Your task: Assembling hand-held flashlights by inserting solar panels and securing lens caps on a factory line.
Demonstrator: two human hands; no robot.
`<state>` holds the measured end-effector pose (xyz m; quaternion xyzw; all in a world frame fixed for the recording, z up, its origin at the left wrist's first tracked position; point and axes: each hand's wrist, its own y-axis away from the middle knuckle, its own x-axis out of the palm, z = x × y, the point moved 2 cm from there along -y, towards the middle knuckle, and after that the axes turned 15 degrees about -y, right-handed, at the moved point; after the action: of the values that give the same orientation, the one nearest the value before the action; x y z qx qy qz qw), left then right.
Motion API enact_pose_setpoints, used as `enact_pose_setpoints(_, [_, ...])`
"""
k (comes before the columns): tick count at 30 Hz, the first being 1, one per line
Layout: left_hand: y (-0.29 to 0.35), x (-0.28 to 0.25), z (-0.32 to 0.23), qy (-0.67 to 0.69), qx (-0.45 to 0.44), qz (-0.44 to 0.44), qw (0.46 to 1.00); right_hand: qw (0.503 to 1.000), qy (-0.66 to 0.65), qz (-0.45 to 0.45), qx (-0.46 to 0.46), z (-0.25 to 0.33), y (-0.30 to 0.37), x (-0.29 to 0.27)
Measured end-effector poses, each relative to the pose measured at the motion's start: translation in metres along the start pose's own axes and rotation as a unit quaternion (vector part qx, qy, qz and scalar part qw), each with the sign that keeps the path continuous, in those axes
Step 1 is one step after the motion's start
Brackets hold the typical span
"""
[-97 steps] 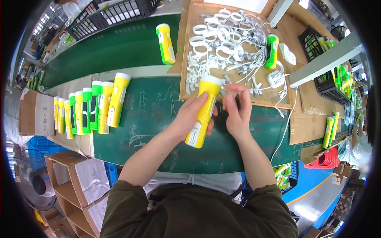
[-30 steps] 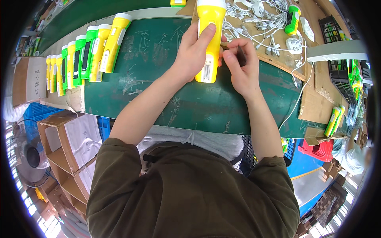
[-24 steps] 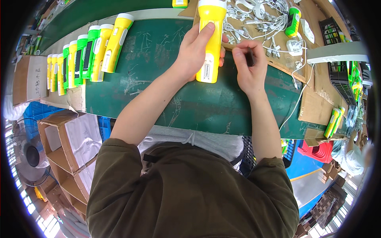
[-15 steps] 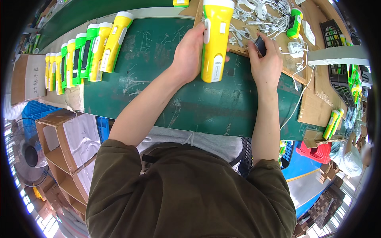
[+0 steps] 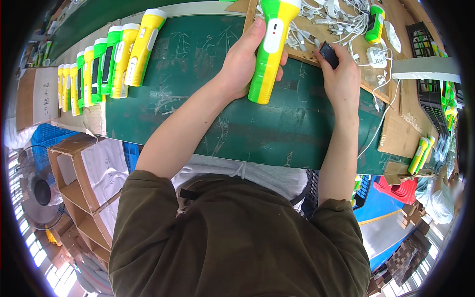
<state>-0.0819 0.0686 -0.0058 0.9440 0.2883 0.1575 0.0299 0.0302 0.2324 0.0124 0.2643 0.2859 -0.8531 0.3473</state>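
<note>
A yellow and green flashlight (image 5: 264,69) with a white head is gripped by my left hand (image 5: 238,67), thumb along its side and fingers wrapped behind. Its head points away from me, and a white oval panel with a small dark slot and a red dot faces up. Over the near edge of the wooden tray, my right hand (image 5: 344,76) pinches a small black block-shaped piece (image 5: 328,54) between thumb and fingers; I cannot make out its exact kind. The two hands are apart above the green tabletop (image 5: 198,133).
Several similar flashlights (image 5: 114,62) stand in a row at the left. The wooden tray (image 5: 302,57) holds tangled white cables (image 5: 336,20), a white plug adapter (image 5: 377,57) and another flashlight (image 5: 375,24). A white cord (image 5: 378,129) trails down the right side. Two flashlights (image 5: 419,156) lie far right.
The flashlight has been rolled in my left hand, bringing its green half and oval panel into view. My right hand has shifted slightly right, still pinching the black piece.
</note>
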Motion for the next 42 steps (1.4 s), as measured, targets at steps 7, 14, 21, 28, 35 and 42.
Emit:
enact_pose_setpoints(7, [0.001, 0.000, 0.000, -0.009, -0.006, 0.001, 1.000, 0.997, -0.027, -0.008, -0.072, -0.006, 0.000, -0.005])
enact_pose_setpoints(14, [0.000, 0.002, 0.002, -0.034, 0.003, 0.000, 0.999, 0.990, -0.085, -0.054, -0.101, 0.013, 0.002, -0.012])
enact_pose_setpoints(21, [0.000, 0.006, 0.002, -0.107, 0.054, -0.029, 0.992, 0.985, -0.111, -0.073, -0.107, 0.018, 0.004, -0.016])
enact_pose_setpoints(28, [0.002, 0.012, 0.004, -0.084, 0.081, 0.035, 0.993, 0.968, -0.151, -0.083, -0.182, 0.024, 0.007, -0.023])
enact_pose_setpoints(35, [0.003, 0.020, 0.009, -0.070, 0.123, 0.084, 0.986, 0.962, -0.202, -0.009, -0.183, 0.023, 0.005, -0.017])
enact_pose_setpoints(42, [0.001, 0.020, 0.006, -0.203, 0.171, 0.020, 0.964, 0.971, -0.196, 0.007, -0.138, 0.021, 0.006, -0.019])
